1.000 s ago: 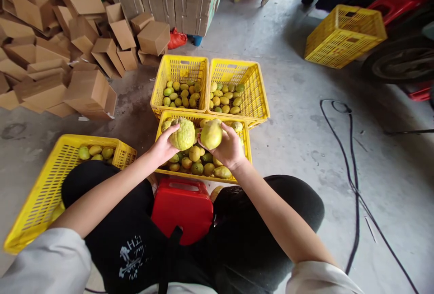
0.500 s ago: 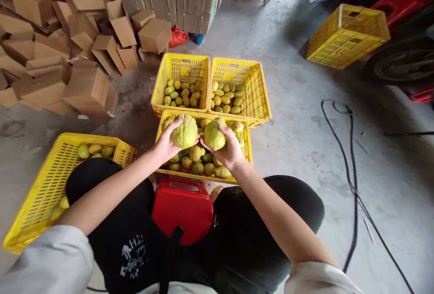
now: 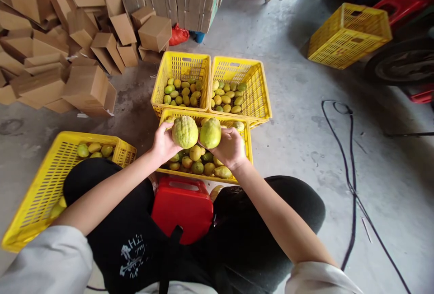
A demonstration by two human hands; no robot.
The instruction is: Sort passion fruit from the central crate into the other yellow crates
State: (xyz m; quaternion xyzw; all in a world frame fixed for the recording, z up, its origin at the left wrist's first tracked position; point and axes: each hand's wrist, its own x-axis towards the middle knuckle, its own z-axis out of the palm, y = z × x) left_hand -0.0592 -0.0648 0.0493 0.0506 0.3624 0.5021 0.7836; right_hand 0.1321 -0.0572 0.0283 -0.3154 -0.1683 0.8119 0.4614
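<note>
My left hand (image 3: 165, 144) is closed around a bumpy yellow-green citrus fruit (image 3: 185, 132). Beside it, my right hand (image 3: 231, 148) holds a smoother yellow-green citrus fruit (image 3: 210, 133), its palm partly turned up. The two fruits are side by side, almost touching, above a yellow crate (image 3: 248, 161) of mixed green and yellow fruit (image 3: 197, 167). Behind that crate stand two more yellow crates, the left one (image 3: 156, 87) and the right one (image 3: 262, 91), each with smaller oval fruit on the bottom.
Another yellow crate (image 3: 34, 194) with some fruit stands by my left knee. A red stool (image 3: 183, 212) is between my legs. Cardboard boxes (image 3: 84, 86) are piled at the left. Black cable (image 3: 352, 185) lies on the floor at the right, below a yellow crate (image 3: 349, 36) and a parked vehicle.
The fruit in my right hand has turned and shifted slightly left, closer to the other fruit. My left hand has turned its fruit a little. The crates stay in place.
</note>
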